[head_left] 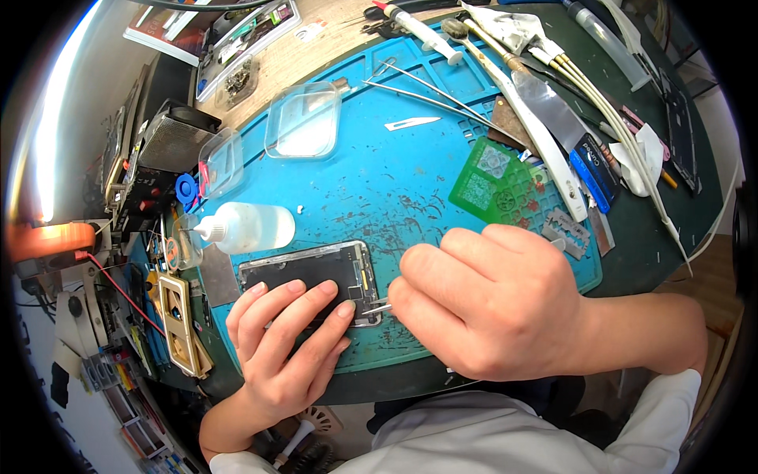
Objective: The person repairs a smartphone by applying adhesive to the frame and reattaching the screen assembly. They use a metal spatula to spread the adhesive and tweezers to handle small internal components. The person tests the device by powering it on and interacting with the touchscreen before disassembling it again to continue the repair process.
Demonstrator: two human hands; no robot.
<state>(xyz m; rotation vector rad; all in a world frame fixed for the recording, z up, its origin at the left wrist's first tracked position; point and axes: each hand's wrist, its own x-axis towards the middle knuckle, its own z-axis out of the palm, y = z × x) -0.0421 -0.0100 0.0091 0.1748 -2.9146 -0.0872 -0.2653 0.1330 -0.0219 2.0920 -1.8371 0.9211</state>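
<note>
A dark phone screen panel [312, 267] with a thin metallic frame lies on the blue work mat near me. My left hand [288, 340] rests over it with fingers spread, their tips on its dark face and right part. Closed in a fist, my right hand [489, 304] grips tweezers [380, 306]. Only their thin metal tips show, at the panel's right end by a small flex strip; the rest is hidden in the hand. Just beyond the panel, a clear squeeze bottle [257, 227] lies on its side.
Clear plastic boxes [304, 118] stand on the mat's far left. Another pair of tweezers [442, 101], a loose blade [412, 123] and a green stencil plate [493, 180] lie farther off. Brushes, a syringe [418, 31] and a spatula [553, 110] crowd the right. A gold phone frame [180, 324] sits left.
</note>
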